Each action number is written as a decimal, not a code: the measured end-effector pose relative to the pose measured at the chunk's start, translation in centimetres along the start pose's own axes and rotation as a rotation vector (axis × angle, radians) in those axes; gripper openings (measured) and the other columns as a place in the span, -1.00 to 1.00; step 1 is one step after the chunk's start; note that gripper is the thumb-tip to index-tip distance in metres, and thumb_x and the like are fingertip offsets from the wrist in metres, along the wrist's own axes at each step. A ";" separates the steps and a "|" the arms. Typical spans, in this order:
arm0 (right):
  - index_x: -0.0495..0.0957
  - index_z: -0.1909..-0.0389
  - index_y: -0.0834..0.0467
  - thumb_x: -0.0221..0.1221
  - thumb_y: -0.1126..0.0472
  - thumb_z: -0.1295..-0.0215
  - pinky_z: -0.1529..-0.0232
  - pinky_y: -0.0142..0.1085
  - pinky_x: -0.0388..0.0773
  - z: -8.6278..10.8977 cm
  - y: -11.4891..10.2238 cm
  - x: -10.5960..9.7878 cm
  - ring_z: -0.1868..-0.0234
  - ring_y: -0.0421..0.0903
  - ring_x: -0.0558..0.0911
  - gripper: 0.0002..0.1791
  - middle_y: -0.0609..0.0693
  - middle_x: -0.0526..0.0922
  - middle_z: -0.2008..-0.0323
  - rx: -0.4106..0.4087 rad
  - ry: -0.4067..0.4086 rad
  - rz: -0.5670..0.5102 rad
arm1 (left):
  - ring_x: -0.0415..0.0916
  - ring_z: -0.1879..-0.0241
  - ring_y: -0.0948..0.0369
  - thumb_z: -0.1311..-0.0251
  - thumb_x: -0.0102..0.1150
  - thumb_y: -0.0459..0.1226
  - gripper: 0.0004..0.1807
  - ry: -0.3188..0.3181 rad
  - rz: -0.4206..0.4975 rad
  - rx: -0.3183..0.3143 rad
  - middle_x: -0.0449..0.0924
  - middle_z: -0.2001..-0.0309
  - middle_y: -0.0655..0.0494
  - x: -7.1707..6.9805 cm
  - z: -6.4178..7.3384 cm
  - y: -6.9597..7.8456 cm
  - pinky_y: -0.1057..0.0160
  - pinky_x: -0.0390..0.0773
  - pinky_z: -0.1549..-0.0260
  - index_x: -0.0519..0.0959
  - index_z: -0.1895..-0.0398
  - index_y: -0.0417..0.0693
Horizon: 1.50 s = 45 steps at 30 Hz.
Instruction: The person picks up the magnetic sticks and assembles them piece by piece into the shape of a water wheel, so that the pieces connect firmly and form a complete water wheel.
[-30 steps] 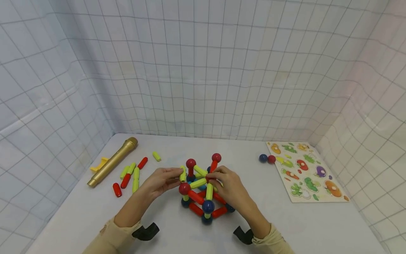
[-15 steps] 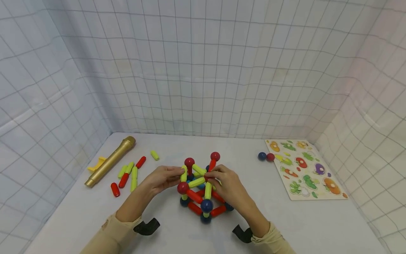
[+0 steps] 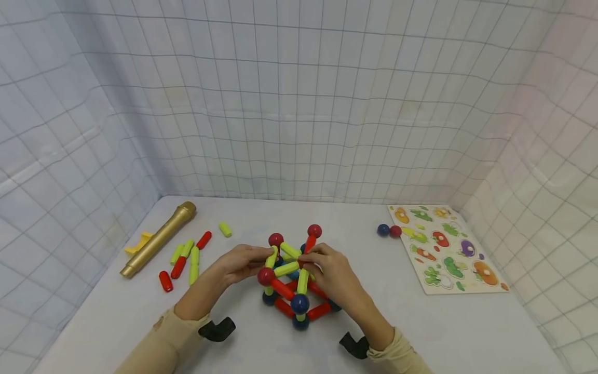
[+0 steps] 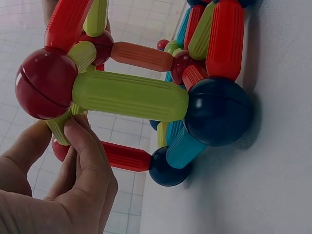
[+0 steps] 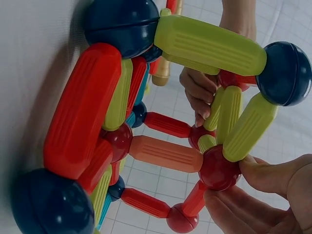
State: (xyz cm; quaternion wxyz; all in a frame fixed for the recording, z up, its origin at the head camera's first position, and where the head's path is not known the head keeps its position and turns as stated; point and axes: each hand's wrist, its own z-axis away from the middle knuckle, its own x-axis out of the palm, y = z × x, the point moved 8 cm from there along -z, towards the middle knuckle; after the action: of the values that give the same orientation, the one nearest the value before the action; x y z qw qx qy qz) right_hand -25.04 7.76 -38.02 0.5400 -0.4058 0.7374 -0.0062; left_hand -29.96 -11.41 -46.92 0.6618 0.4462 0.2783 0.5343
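A framework of magnetic rods and balls (image 3: 283,288) stands on the white table. My left hand (image 3: 242,264) pinches a yellow-green magnetic rod (image 4: 59,127) between thumb and fingers. One end of that rod meets a dark red ball (image 4: 46,83) at the near left top corner; its far end lies by another red ball (image 3: 276,239). My right hand (image 3: 333,271) holds a red ball (image 5: 220,168) at the middle of the top, with thumb and fingers on it. Yellow-green rods and a red rod run out from this ball. In the head view my right fingers mostly hide it.
Several loose red and yellow-green rods (image 3: 178,267) lie on the left. Behind them are a gold toy microphone (image 3: 159,240) and a yellow piece (image 3: 138,243). A blue ball (image 3: 383,230) touches a red ball (image 3: 395,231) beside a vegetable puzzle board (image 3: 449,249) on the right.
The rod in my left hand has tipped from nearly upright to leaning toward the far red ball. My right hand keeps its hold. The head view has shifted slightly.
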 end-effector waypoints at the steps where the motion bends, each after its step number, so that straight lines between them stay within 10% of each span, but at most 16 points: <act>1: 0.73 0.13 0.07 0.34 0.29 -0.16 0.21 -0.47 0.61 0.0 -0.1 0.1 0.24 -0.20 0.60 -0.76 -0.07 0.62 0.21 -0.001 0.000 -0.002 | 0.61 0.22 0.25 -0.30 0.20 -0.12 -0.53 0.001 0.000 0.000 0.66 0.25 0.13 -0.1 0.0 0.0 0.36 0.65 0.15 0.57 -0.09 -0.32; 6: 0.73 0.14 0.07 0.34 0.29 -0.16 0.22 -0.48 0.61 -0.1 -0.3 0.1 0.26 -0.20 0.62 -0.77 -0.07 0.63 0.21 -0.017 0.017 0.000 | 0.61 0.20 0.25 -0.31 0.17 -0.04 -0.45 0.002 -0.104 0.023 0.67 0.17 0.10 -0.7 0.0 0.3 0.34 0.64 0.11 0.55 -0.12 -0.34; 12: 0.73 0.15 0.08 0.34 0.28 -0.17 0.24 -0.43 0.62 -0.3 -0.6 -0.1 0.26 -0.19 0.62 -0.78 -0.07 0.64 0.23 -0.018 0.026 -0.015 | 0.66 0.03 0.06 -0.38 0.02 0.05 -0.42 0.206 -0.416 0.237 0.62 -0.08 -0.15 -2.7 0.0 2.9 0.13 0.60 -0.06 0.49 -0.23 -0.22; 17: 0.74 0.18 0.07 0.34 0.18 -0.18 0.22 -0.35 0.66 -0.4 -0.1 0.3 0.25 -0.16 0.65 -0.82 -0.07 0.64 0.25 0.083 0.027 -0.081 | 0.50 -0.21 -0.09 -0.44 -0.04 -0.04 -0.47 0.083 -0.491 0.435 0.48 -0.26 -0.18 -1.1 -0.5 4.0 -0.10 0.42 -0.25 0.36 -0.37 -0.05; 29: 0.72 0.21 0.10 0.39 0.10 -0.12 0.40 -0.46 0.60 -0.8 2.7 0.0 0.32 -0.14 0.72 -0.76 -0.02 0.76 0.27 0.333 -0.026 -0.201 | 0.62 0.04 0.16 -0.29 0.17 0.01 -0.56 0.099 -0.499 0.434 0.69 0.03 0.04 -0.8 1.6 2.8 0.06 0.56 -0.10 0.57 -0.09 -0.06; 37: 0.76 0.25 0.08 0.36 0.25 -0.14 0.30 -0.37 0.56 -1.8 2.0 -0.5 0.29 -0.17 0.64 -0.85 -0.07 0.76 0.27 0.236 -0.053 -0.081 | 0.65 0.24 0.25 -0.17 0.31 -0.03 -0.67 0.043 -0.604 0.468 0.67 0.20 0.07 2.4 6.0 1.6 0.25 0.64 0.18 0.55 0.21 -0.07; 45: 0.75 0.23 0.09 0.30 0.32 -0.19 0.13 -0.22 0.66 -2.1 0.8 -0.3 0.15 -0.08 0.72 -0.85 -0.04 0.76 0.20 0.116 -0.026 0.011 | 0.59 0.36 0.36 -0.10 0.35 0.01 -0.71 0.021 -0.732 0.516 0.68 0.33 0.24 5.0 7.2 2.1 0.45 0.58 0.31 0.61 0.27 0.04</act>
State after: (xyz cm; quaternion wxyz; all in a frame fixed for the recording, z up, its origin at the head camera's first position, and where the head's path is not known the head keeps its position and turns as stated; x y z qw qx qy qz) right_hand -27.15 7.53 -37.26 0.5720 -0.3700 0.7309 -0.0408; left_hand -23.47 -8.64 -41.33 0.6716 0.4633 0.5486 0.1827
